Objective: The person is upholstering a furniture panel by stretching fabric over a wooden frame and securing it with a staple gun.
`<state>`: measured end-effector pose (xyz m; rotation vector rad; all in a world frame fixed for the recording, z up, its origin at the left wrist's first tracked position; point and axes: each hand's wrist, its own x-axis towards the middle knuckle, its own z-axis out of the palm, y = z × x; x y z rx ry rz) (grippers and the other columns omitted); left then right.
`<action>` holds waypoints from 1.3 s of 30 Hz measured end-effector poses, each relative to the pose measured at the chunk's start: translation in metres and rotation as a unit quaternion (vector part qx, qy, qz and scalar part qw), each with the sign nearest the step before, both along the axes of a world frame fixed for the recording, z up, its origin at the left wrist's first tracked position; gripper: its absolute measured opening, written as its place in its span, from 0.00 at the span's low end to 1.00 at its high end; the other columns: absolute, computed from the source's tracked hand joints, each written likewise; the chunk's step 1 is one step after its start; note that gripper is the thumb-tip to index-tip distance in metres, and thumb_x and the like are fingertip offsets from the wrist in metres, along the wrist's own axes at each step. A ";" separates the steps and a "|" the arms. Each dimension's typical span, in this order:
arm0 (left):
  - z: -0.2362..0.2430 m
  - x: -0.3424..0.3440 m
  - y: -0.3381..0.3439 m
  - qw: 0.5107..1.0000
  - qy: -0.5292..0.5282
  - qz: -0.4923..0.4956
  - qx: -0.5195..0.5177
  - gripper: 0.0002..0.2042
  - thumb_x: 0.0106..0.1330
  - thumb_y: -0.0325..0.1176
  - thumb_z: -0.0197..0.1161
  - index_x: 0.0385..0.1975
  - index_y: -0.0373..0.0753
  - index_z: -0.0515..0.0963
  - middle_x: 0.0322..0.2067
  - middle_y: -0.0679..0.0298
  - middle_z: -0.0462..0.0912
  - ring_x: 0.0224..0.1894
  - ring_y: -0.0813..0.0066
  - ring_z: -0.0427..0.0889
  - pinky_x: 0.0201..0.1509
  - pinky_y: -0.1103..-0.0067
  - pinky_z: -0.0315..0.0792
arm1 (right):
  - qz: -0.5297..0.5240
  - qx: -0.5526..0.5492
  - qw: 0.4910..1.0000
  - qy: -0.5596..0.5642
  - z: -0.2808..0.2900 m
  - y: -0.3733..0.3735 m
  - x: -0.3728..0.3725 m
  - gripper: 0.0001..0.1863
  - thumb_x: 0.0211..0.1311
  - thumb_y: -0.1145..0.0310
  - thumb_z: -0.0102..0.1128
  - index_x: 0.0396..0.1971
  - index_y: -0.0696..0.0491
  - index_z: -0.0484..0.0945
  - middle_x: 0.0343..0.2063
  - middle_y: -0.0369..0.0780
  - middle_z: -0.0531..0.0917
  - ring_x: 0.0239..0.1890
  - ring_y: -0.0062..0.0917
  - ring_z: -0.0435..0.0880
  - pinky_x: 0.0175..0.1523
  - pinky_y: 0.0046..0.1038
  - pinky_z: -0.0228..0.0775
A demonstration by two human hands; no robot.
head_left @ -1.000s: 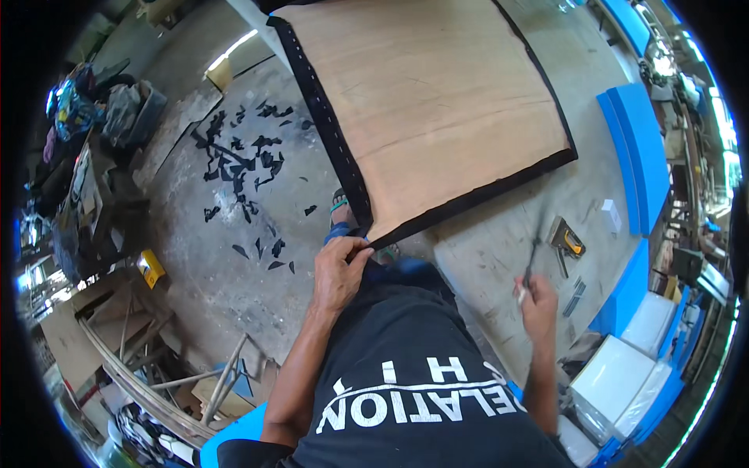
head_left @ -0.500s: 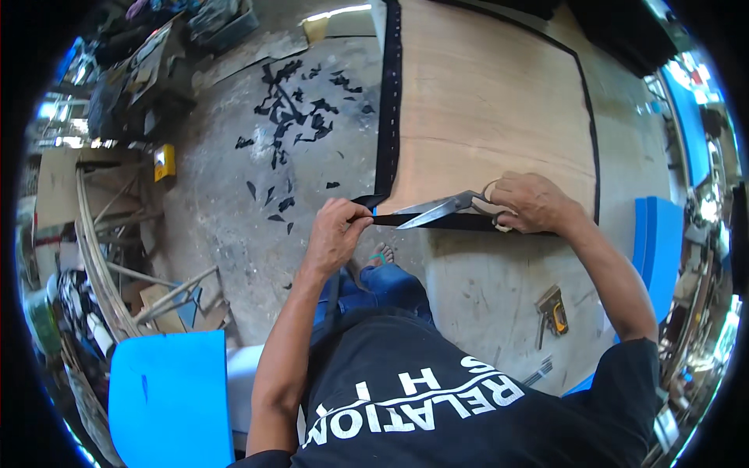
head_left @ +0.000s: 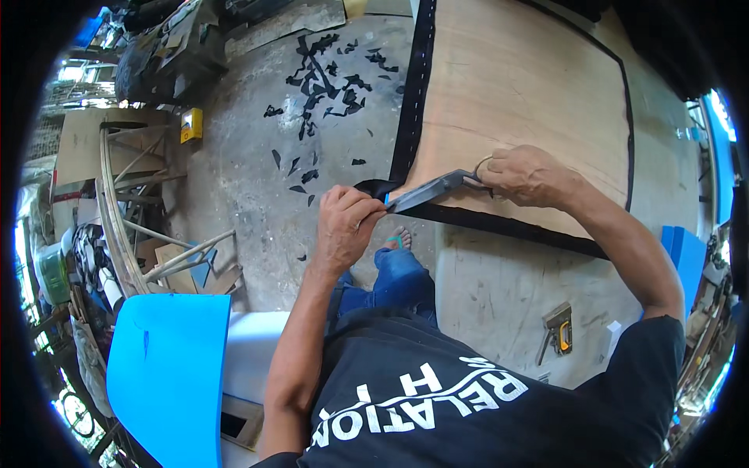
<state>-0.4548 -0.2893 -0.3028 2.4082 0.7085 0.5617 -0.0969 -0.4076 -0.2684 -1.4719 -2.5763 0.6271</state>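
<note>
A plywood panel [head_left: 523, 101] has black fabric [head_left: 409, 129] folded over its edges, with a row of staples along the left strip. At the panel's near left corner my left hand [head_left: 347, 222] pinches the loose end of the fabric. My right hand [head_left: 530, 178] is wrapped round the handles of a pair of large metal scissors [head_left: 437, 189]. Their blades look closed together, with the tips at the fabric beside my left fingertips. A small patch of blue shows at that corner.
Black fabric scraps [head_left: 320, 86] litter the floor beyond my left hand. A staple gun [head_left: 558, 327] lies on the pale surface near my right arm. Blue padded pieces [head_left: 172, 366] stand at lower left and right. A yellow box [head_left: 191, 125] and a metal frame [head_left: 117, 210] are farther left.
The scissor blades have gone from spread to closed, and their tips have moved left to the corner beside my left fingers. My view has shifted, so the panel sits farther right.
</note>
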 end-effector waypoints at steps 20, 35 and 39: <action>-0.006 -0.005 0.002 0.995 -0.018 0.058 -0.080 0.06 0.55 0.28 0.77 0.32 0.44 0.90 0.55 0.56 0.78 0.65 0.49 0.71 0.69 0.59 0.65 | -0.084 0.013 0.996 -0.002 0.003 -0.029 -0.076 0.12 0.56 0.62 0.69 0.33 0.52 0.78 0.33 0.40 0.85 0.41 0.37 0.85 0.46 0.40 0.79; 0.010 -0.106 0.083 0.951 -0.005 0.308 -0.003 0.17 0.67 0.22 0.67 0.56 0.35 0.82 0.59 0.49 0.81 0.65 0.52 0.79 0.71 0.66 0.70 | -0.374 0.067 0.912 0.158 -0.007 -0.093 -0.192 0.08 0.56 0.73 0.69 0.36 0.54 0.80 0.29 0.42 0.82 0.35 0.39 0.83 0.41 0.40 0.76; -0.008 -0.099 0.086 0.985 0.083 0.099 -0.112 0.22 0.68 0.21 0.65 0.63 0.37 0.78 0.61 0.49 0.82 0.66 0.52 0.78 0.73 0.63 0.68 | -0.720 0.068 0.641 0.259 -0.032 -0.161 -0.240 0.03 0.65 0.74 0.62 0.35 0.57 0.79 0.29 0.47 0.82 0.33 0.43 0.83 0.40 0.39 0.74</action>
